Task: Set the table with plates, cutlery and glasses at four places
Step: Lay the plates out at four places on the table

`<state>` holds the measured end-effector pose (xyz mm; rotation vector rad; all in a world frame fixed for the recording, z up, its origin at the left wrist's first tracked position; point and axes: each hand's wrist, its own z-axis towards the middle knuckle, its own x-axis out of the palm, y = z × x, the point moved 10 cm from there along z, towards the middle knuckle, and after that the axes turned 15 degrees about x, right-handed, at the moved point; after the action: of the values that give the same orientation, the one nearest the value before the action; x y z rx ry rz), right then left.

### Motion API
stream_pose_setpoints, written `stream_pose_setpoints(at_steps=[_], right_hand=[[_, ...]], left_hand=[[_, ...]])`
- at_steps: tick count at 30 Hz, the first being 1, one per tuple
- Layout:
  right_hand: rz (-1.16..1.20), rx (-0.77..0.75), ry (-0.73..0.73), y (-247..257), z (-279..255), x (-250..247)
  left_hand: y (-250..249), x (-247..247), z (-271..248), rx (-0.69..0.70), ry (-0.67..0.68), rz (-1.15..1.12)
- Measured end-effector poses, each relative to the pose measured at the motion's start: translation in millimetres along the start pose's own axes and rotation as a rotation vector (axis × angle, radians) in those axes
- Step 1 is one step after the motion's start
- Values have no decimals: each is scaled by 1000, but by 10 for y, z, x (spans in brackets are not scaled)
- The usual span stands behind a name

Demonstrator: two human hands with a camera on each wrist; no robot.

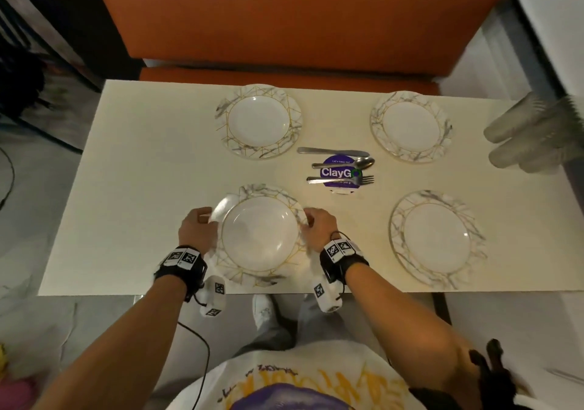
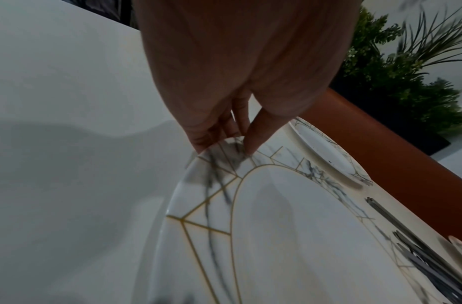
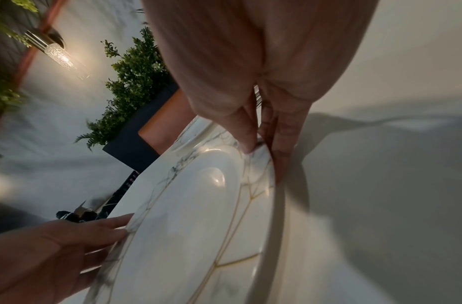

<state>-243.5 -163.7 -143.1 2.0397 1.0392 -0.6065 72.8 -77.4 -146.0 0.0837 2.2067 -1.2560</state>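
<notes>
A white marbled plate with gold lines (image 1: 260, 235) is at the near left place of the cream table (image 1: 142, 188). My left hand (image 1: 197, 226) pinches its left rim, thumb on top (image 2: 230, 144). My right hand (image 1: 319, 226) pinches the right rim in the same way (image 3: 263, 152), and a shadow shows under that edge. Three matching plates lie at the far left (image 1: 258, 121), far right (image 1: 410, 126) and near right (image 1: 437, 239). A knife (image 1: 331, 151), a spoon (image 1: 344, 163) and a fork (image 1: 341, 180) lie in the table's middle.
The cutlery rests partly on a purple round sticker (image 1: 339, 172). Stacks of clear cups (image 1: 534, 134) lie on their sides at the table's right edge. An orange bench (image 1: 284, 14) runs along the far side. Green plants (image 2: 406, 82) stand behind it.
</notes>
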Motion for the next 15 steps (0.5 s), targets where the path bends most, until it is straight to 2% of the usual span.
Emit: stream_pose_setpoints(at_steps=[5,15], right_hand=[[126,48,-2,-60,-92,8],[92,57,45,-32,-145,44]], left_hand=[[75,-79,91,74,37,29],[35,-137,96,110,45,21]])
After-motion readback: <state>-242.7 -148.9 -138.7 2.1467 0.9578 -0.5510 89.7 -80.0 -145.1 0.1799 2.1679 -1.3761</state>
